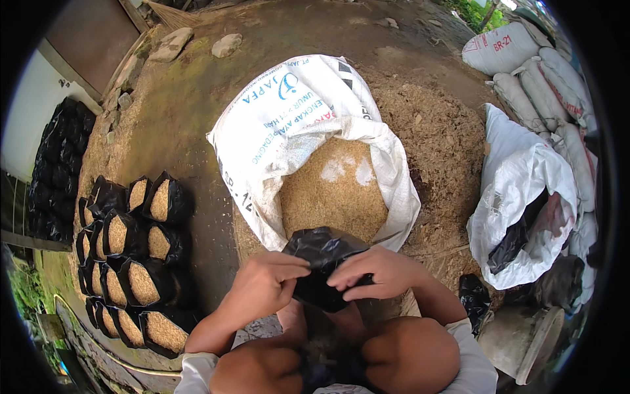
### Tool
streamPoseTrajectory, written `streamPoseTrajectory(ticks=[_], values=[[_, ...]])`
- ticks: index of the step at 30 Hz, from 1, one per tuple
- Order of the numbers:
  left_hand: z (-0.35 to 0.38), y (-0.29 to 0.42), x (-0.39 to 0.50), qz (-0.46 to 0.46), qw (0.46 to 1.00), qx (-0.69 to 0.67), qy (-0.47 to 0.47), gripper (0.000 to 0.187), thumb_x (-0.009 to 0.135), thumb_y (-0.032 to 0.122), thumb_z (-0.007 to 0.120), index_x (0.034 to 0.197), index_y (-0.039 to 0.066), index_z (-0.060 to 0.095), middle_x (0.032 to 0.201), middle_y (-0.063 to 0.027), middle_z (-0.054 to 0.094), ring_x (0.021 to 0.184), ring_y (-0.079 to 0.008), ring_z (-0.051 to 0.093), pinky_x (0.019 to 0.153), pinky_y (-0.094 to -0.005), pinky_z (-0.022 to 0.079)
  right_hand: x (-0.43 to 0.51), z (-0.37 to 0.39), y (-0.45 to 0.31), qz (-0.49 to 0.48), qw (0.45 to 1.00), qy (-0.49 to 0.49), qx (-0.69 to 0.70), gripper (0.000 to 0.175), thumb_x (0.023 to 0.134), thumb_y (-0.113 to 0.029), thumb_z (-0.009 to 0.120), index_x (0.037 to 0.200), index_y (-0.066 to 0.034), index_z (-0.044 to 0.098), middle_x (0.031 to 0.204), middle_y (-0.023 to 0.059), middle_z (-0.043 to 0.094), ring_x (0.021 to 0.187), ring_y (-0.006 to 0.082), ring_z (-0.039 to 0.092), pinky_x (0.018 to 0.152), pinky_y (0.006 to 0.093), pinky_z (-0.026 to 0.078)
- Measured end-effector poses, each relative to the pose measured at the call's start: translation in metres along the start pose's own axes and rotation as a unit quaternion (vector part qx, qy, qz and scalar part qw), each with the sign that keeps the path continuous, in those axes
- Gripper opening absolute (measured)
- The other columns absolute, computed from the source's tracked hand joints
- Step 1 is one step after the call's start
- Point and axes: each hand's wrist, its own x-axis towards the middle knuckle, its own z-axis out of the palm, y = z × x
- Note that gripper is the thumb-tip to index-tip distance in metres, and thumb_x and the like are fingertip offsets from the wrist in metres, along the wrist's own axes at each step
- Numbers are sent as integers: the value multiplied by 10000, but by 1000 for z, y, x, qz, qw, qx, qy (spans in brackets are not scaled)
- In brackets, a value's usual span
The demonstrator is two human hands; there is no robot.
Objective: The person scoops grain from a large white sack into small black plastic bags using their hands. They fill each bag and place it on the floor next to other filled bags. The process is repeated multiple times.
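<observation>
A black plastic bag (pixel 329 268) is in front of me, just beyond my knees, at the near edge of a large open woven sack. My left hand (pixel 270 278) pinches the bag's left edge between thumb and fingers. On the opposite side, my right hand (pixel 381 273) has its fingers over the bag's front, with some of the plastic between them and the thumb. The white sack (pixel 295 103) bears printed writing and has its mouth rolled back. Inside it lie light brown husks (pixel 330 192) with white powder patches (pixel 365 172) on top.
Several black bags filled with husks (pixel 143 283) stand in rows at the left. Another white sack (pixel 517 162), holding black plastic, lies open at the right, near stacked full sacks (pixel 521 93). A dirty bucket (pixel 517 340) lies tipped at lower right. Stones (pixel 227 45) lie farther off.
</observation>
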Motion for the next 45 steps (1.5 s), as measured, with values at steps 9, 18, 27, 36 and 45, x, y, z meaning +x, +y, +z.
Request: streamPoseTrajectory(ticks=[9, 18, 27, 36, 45], values=[[45, -68, -31, -4, 890, -184, -418, 295, 860, 289, 808, 1083, 97, 785, 1175, -156, 738, 1126, -302, 699, 891, -412, 563, -72, -14, 122, 513, 808, 288, -28, 567, 1065, -448, 537, 890, 64, 704, 683, 117, 684, 604, 203, 700, 544, 309, 564], [-47, -122, 130, -212, 925, 238, 208, 372, 837, 273, 791, 1014, -52, 758, 845, -226, 740, 819, -386, 736, 778, -458, 582, -24, -115, 81, 214, 822, 502, 163, 379, 1022, -266, 537, 833, 31, 676, 683, 85, 675, 537, 149, 592, 545, 297, 502], [-109, -89, 105, -192, 949, 33, 250, 266, 853, 208, 831, 960, -30, 783, 781, -123, 767, 691, -135, 710, 670, -340, 543, -44, -139, 46, 274, 684, 473, -483, 607, 839, -412, 830, 1233, 6, 633, 1120, 208, 643, 1006, 344, 642, 890, 468, 530], [-130, -101, 144, -255, 773, -494, 304, 238, 1050, 176, 628, 1138, -32, 700, 1025, -133, 754, 880, -228, 713, 813, -402, 572, 151, -257, 18, 201, 788, 580, -48, 282, 873, -45, 586, 1072, 125, 691, 872, 203, 691, 755, 354, 704, 729, 527, 579], [-137, -125, 94, -142, 723, -611, 289, 213, 853, 168, 524, 920, 23, 665, 849, -80, 699, 789, -243, 681, 772, -387, 555, 54, -266, -17, 35, 936, 324, 137, 231, 810, 64, 565, 984, 81, 715, 894, 97, 716, 735, 178, 663, 658, 336, 533]])
